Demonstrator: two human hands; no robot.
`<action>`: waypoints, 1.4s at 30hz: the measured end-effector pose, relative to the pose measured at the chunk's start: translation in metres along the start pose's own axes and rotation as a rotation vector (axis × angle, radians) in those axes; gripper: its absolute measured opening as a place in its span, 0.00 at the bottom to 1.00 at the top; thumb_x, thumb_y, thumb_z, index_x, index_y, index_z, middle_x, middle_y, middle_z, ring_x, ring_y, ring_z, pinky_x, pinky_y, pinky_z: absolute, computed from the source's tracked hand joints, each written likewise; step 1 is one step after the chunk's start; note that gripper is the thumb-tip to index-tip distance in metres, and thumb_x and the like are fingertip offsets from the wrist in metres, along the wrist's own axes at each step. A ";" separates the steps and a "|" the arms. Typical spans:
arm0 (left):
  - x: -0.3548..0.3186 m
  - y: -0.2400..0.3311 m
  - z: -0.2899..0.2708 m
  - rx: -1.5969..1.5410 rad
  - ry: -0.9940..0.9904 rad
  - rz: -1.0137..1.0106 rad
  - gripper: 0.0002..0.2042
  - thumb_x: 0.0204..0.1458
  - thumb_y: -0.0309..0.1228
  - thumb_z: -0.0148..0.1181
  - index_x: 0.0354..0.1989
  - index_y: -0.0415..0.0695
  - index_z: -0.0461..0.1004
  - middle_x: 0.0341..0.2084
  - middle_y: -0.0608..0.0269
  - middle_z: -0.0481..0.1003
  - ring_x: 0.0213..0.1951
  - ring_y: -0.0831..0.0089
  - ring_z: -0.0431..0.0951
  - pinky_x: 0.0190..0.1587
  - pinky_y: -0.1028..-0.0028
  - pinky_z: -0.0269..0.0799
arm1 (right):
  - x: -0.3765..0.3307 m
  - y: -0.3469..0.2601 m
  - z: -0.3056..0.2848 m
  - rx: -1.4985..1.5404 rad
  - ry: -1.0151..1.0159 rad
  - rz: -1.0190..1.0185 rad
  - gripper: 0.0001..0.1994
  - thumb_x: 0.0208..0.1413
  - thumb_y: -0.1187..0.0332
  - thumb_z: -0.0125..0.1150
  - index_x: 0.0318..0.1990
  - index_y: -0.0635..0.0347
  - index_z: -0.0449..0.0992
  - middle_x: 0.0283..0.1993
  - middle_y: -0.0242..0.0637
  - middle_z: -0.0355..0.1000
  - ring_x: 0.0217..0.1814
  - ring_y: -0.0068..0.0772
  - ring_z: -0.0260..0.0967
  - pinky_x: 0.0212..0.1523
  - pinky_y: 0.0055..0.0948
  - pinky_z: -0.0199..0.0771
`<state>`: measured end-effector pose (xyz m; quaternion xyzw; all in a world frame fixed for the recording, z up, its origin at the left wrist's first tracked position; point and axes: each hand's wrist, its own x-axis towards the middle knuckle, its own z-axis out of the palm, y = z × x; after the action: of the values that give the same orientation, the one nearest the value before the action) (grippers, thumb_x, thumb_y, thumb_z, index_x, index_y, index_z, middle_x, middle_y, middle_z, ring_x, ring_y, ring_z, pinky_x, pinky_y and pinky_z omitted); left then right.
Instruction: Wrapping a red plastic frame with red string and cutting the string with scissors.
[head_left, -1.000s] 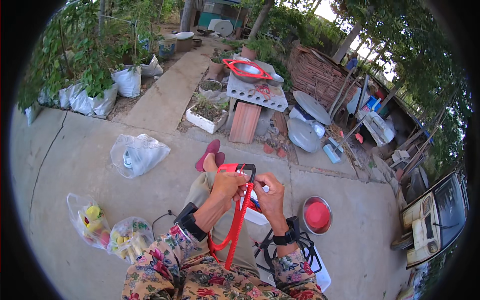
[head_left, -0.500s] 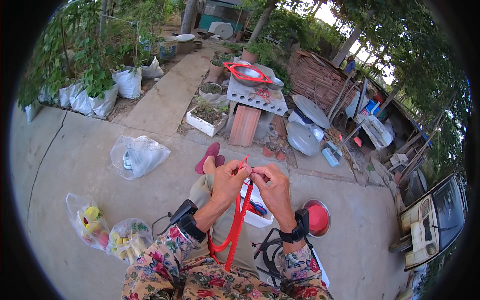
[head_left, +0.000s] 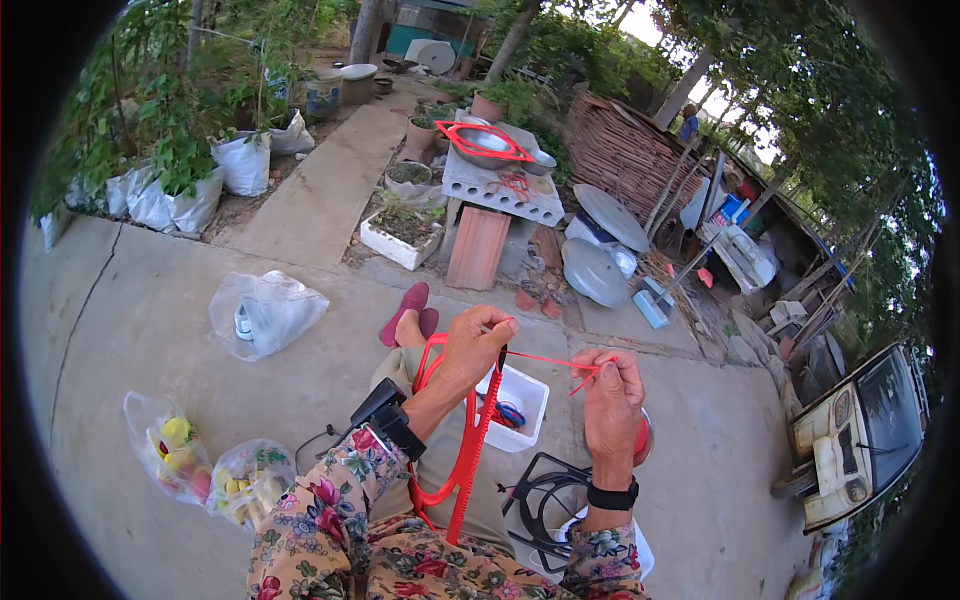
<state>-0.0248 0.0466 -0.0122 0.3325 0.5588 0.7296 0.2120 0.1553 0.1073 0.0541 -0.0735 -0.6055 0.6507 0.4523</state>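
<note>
Two hands up over the lap, and a thin red cord (head_left: pixel 545 358) runs stretched between them! Left hand (head_left: pixel 470 348) sits close in, its fingers clamped on the upper end of the red toothed frame (head_left: pixel 482 430), a bit of black showing just below the grip. Right hand (head_left: pixel 612 400) is out to the side, fingers pinched together on the cord, a short tail poking free. And the frame? Slanting down across the khaki trousers (head_left: pixel 488 495)! Just behind, a white foam box (head_left: pixel 537 408); farther off, a metal bowl (head_left: pixel 485 139) on the concrete counter (head_left: pixel 475 180).
</note>
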 end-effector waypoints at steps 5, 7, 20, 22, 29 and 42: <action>-0.005 0.003 -0.003 -0.092 -0.129 -0.128 0.06 0.52 0.28 0.61 0.33 0.38 0.76 0.26 0.68 0.74 0.29 0.83 0.72 0.33 0.81 0.67 | -0.022 -0.014 0.001 0.103 -0.098 -0.006 0.08 0.61 0.65 0.52 0.38 0.61 0.67 0.25 0.34 0.65 0.30 0.28 0.65 0.39 0.32 0.66; -0.011 0.012 -0.002 -0.117 -0.100 -0.033 0.08 0.52 0.28 0.59 0.34 0.35 0.76 0.29 0.65 0.72 0.31 0.79 0.72 0.34 0.77 0.69 | -0.026 -0.023 -0.002 0.139 -0.101 -0.026 0.08 0.62 0.65 0.51 0.37 0.60 0.66 0.22 0.32 0.62 0.26 0.28 0.63 0.37 0.32 0.66; -0.060 0.030 -0.003 -0.732 -0.266 -0.683 0.18 0.64 0.40 0.41 0.50 0.35 0.64 0.25 0.58 0.73 0.26 0.66 0.76 0.29 0.70 0.73 | -0.040 -0.065 -0.027 0.054 -0.101 -0.061 0.11 0.61 0.63 0.52 0.36 0.61 0.65 0.18 0.29 0.58 0.17 0.20 0.52 0.20 0.26 0.55; -0.058 0.026 -0.007 -0.806 -0.300 -0.701 0.20 0.64 0.42 0.38 0.52 0.37 0.63 0.18 0.62 0.70 0.18 0.70 0.69 0.20 0.74 0.63 | -0.049 -0.074 -0.030 0.001 -0.134 -0.027 0.11 0.61 0.63 0.54 0.36 0.62 0.66 0.18 0.30 0.59 0.17 0.20 0.52 0.20 0.25 0.54; -0.058 0.018 -0.005 -0.899 -0.223 -0.765 0.12 0.60 0.36 0.41 0.38 0.41 0.67 0.15 0.64 0.66 0.15 0.72 0.64 0.16 0.75 0.56 | -0.080 -0.076 -0.049 -0.199 -0.123 0.099 0.11 0.59 0.65 0.57 0.33 0.65 0.67 0.17 0.31 0.61 0.17 0.20 0.54 0.20 0.24 0.54; -0.064 0.020 0.001 -0.830 -0.106 -0.816 0.11 0.56 0.33 0.43 0.26 0.39 0.65 0.17 0.60 0.68 0.16 0.71 0.65 0.16 0.75 0.57 | -0.037 -0.102 -0.038 -0.289 -0.128 -0.061 0.13 0.60 0.60 0.56 0.33 0.60 0.64 0.15 0.28 0.57 0.15 0.17 0.47 0.18 0.22 0.49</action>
<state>0.0212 -0.0021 -0.0089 0.0156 0.2977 0.7289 0.6163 0.2523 0.0948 0.1149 -0.0780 -0.7222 0.5462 0.4171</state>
